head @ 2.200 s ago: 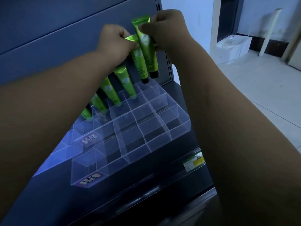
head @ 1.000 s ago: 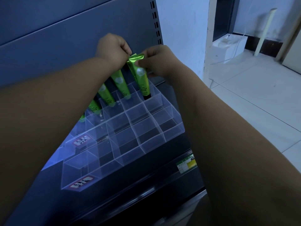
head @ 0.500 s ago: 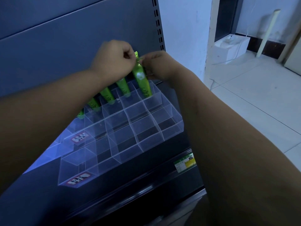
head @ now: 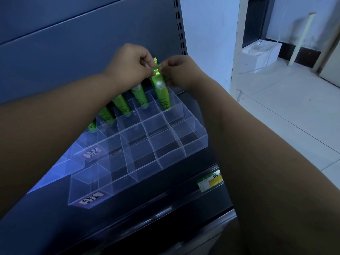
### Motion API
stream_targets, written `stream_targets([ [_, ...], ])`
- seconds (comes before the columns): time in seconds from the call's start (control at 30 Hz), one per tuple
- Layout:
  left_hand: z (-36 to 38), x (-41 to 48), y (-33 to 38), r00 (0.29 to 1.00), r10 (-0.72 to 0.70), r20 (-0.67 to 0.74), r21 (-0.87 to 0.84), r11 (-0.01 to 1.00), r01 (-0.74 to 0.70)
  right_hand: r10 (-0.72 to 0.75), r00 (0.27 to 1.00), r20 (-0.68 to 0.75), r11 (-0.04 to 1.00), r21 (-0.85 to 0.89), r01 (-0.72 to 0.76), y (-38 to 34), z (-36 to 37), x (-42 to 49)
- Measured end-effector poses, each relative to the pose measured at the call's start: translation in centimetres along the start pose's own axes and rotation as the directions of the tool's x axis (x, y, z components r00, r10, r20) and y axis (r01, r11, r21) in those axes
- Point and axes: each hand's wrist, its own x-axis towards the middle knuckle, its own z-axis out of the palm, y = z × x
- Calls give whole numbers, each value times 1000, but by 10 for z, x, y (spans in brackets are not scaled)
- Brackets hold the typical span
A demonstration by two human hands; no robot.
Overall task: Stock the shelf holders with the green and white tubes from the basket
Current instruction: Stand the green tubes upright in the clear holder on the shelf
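The left hand [head: 128,68] and right hand [head: 177,71] pinch the top of the green tube [head: 160,92] seated at one o'clock in the clear holder [head: 195,147].

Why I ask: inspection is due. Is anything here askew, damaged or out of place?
Only the rightmost tube: its crimped top looks bent over where the left hand and right hand pinch it. The other tubes lean alike in the back row of the clear holder.
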Motion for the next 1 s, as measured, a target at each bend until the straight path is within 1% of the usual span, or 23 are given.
stream_targets([
  [0.2, 4, -4, 0, 1000, -2, -20, -20, 1000, 2, 21, 1000, -15, 1000, 5, -21, -4, 2, -3],
  [0.43, 8, -7, 1, 998, 47, -29, -20, 999, -48, 22, 1000, -15, 999, 26, -22, -19, -2, -13],
  [0.6, 10, -11, 1, 998, 55, -40, -29, 998, -56, 30, 999, -12, 998, -49, -31, -21, 0, -16],
  [0.73, 12, -15, 1, 998, 26, -65, -75, 997, -31, 17, 1000, -21, 994, -108, -19, -22, -1, -18],
  [0.83, 12, -20, 4, 997, 9, -79, -76, 997, -15, -3, 999, -50, 997, -74, 0, -23, -2, -22],
  [0.9, 10, -24, 9, 996, -5, -85, -71, 997, -1, -48, 993, -108, 997, -73, 40, -25, 0, -27],
  [0.93, 8, -27, 11, 994, -1, -105, -48, 999, -4, -88, 986, -140, 989, -134, 70, -26, 2, -30],
  [0.97, 4, -32, 13, 989, 24, -143, 13, 1000, -22, -144, 976, -166, 963, -248, 100, -28, 5, -34],
  [1.0, 0, -39, 15, 980, 65, -186, 104, 993, -47, -220, 958, -183, 910, -391, 134, -29, 8, -40],
])
